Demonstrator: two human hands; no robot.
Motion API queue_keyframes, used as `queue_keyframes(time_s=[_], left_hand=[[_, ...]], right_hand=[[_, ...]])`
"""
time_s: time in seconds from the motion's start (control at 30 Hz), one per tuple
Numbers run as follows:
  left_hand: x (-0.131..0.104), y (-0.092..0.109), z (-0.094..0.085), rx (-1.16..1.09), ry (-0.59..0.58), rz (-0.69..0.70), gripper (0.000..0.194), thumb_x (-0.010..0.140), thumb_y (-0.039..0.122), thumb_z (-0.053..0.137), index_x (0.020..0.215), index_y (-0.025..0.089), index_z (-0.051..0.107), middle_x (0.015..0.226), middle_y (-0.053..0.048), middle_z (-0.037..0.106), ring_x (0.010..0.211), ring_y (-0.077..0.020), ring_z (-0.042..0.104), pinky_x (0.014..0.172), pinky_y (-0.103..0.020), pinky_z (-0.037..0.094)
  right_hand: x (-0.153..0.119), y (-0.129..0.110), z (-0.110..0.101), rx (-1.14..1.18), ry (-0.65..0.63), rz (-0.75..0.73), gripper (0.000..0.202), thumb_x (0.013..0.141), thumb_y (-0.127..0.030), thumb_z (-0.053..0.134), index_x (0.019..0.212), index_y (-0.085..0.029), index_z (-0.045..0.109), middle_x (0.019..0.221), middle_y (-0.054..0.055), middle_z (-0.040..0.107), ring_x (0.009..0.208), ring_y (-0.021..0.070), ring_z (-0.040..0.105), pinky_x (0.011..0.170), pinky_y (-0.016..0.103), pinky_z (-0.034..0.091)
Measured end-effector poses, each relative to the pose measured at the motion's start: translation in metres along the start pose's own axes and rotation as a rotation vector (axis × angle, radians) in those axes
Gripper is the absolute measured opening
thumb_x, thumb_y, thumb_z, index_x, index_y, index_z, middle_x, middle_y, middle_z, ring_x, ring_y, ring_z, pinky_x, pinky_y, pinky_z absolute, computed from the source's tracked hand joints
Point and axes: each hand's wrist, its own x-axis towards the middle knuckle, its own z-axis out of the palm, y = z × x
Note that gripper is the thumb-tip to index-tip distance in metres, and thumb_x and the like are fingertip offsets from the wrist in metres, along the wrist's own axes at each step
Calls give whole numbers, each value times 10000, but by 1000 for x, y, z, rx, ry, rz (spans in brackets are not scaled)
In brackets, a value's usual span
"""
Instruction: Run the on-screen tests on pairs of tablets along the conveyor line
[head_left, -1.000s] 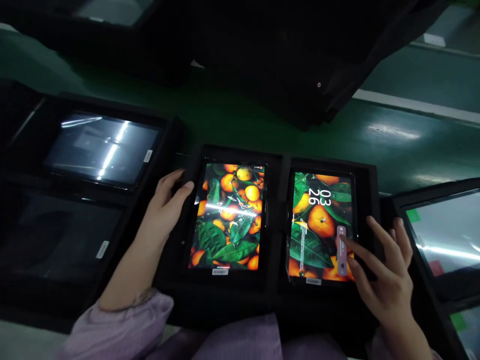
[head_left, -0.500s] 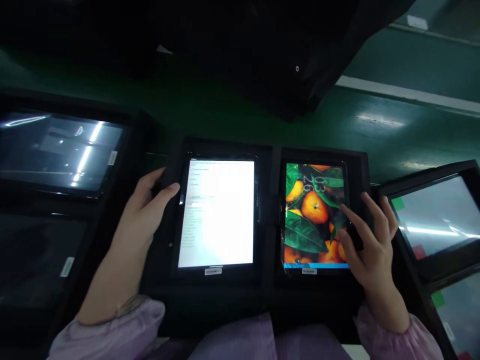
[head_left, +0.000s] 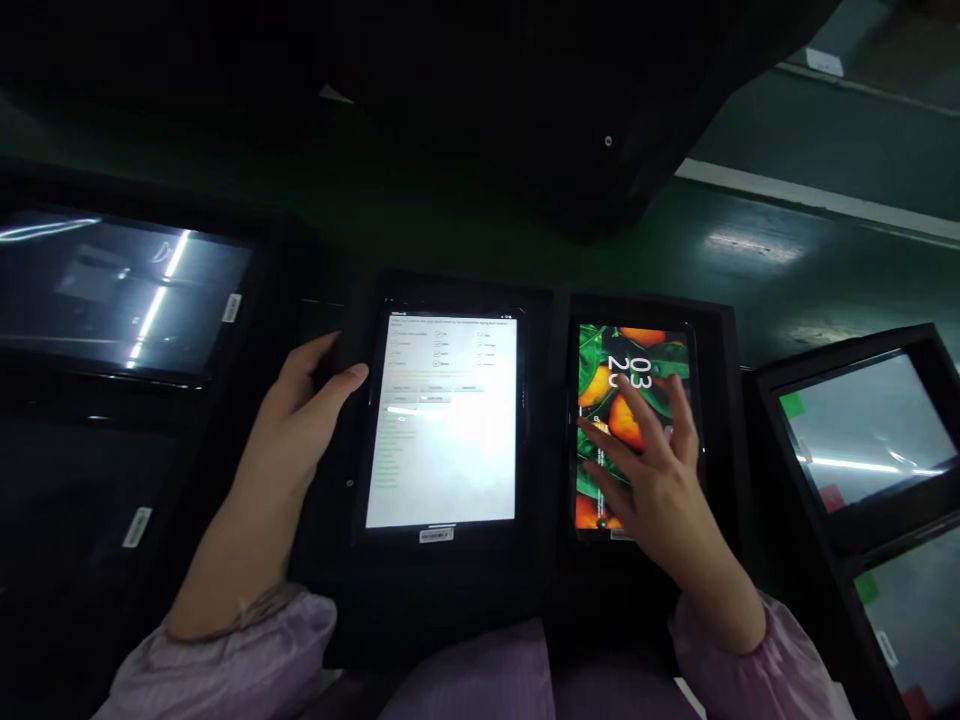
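In front of me lies a black tray [head_left: 480,585] with two compartments, a tablet in each. The left tablet [head_left: 450,450] shows a bright white page with rows of checkboxes, buttons and green text. The right tablet [head_left: 637,345] displays a lock screen with oranges, leaves and large clock digits turned sideways. My left hand [head_left: 296,430] grips the tray's left side, its thumb over the edge beside the left tablet. Spread fingers of my right hand [head_left: 667,490] lie over the right tablet's screen, covering part of it; whether every fingertip touches the glass I cannot tell.
To the left, another black tray [head_left: 259,300] holds dark, reflective tablets [head_left: 135,290]. At the right stands a tilted tray [head_left: 847,535] with tablets [head_left: 870,440] bearing green and red corner patches. A large dark shape [head_left: 480,120] fills the top, over a green surface [head_left: 750,290].
My right hand has moved left from the right tablet's edge onto its screen, fingers spreading. The clock digits there look brighter. The left tablet's page now shows checkboxes and green text clearly.
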Motion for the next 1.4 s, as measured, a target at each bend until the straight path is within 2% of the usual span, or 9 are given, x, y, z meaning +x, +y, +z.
queue_keyframes(time_s=[0.07,0.17,0.33,0.43,0.8,0.97,1.17,1.27,1.4], left_hand=[[1,-3,-2,-2,-18,6,560,814,234,721,1373,248,699,1328,-50,741,1265,-319,687,1173,-508,520],[4,-9,-6,-11,-47,18,540,821,267,726,1360,257,703,1294,-51,750,1219,-313,705,1153,-504,535],[4,-12,-7,-39,-59,25,546,808,294,752,1353,287,714,1258,-42,763,1175,-308,722,1103,-494,573],[2,-9,-7,-35,-57,8,564,815,291,746,1377,296,705,1252,-39,768,1165,-307,727,1081,-497,589],[-4,-3,-5,-10,-19,0,535,816,246,761,1348,291,732,1200,-24,780,1167,-307,734,1089,-504,595],[-6,0,-3,-6,-2,-11,512,849,222,759,1352,310,729,1207,-14,780,1198,-300,730,1159,-527,542],[-7,3,-2,-24,23,-48,510,838,209,777,1337,309,740,1183,-26,779,1156,-293,745,1189,-610,488],[-12,8,-2,-3,30,-50,514,847,216,772,1351,310,734,1217,-27,771,1167,-291,738,1211,-624,458],[-18,13,-2,23,12,-51,540,850,225,762,1381,307,715,1241,-28,768,1197,-306,727,1199,-635,472]], right_hand=[[-8,13,-5,-12,76,45,215,1053,-275,608,1168,-237,786,1570,112,557,1639,472,161,1174,808,420],[-28,36,-16,-29,234,161,189,1042,-244,624,1041,-253,813,1411,106,690,1561,458,376,1155,769,456],[-55,50,-23,64,345,453,264,1076,-308,568,1119,-214,811,1305,132,740,1341,389,636,1130,689,502],[-60,48,-20,97,363,488,257,1071,-306,578,1107,-208,812,1306,129,737,1265,349,689,1056,592,568],[-33,22,-13,50,298,185,237,1018,-128,616,1137,-258,775,1318,103,698,1348,364,611,978,575,609],[-18,3,-1,52,134,73,240,1033,-154,620,1231,-250,715,1482,118,575,1544,406,394,1110,673,542],[-7,-11,6,74,61,15,288,1054,-199,610,1337,-232,656,1641,144,398,1653,415,130,1181,699,483],[-7,-11,6,95,67,17,277,1051,-193,616,1319,-234,673,1650,130,398,1657,408,122,1200,694,465],[-15,-1,0,137,110,28,251,1039,-174,630,1256,-253,729,1626,87,470,1635,409,208,1211,684,450]])
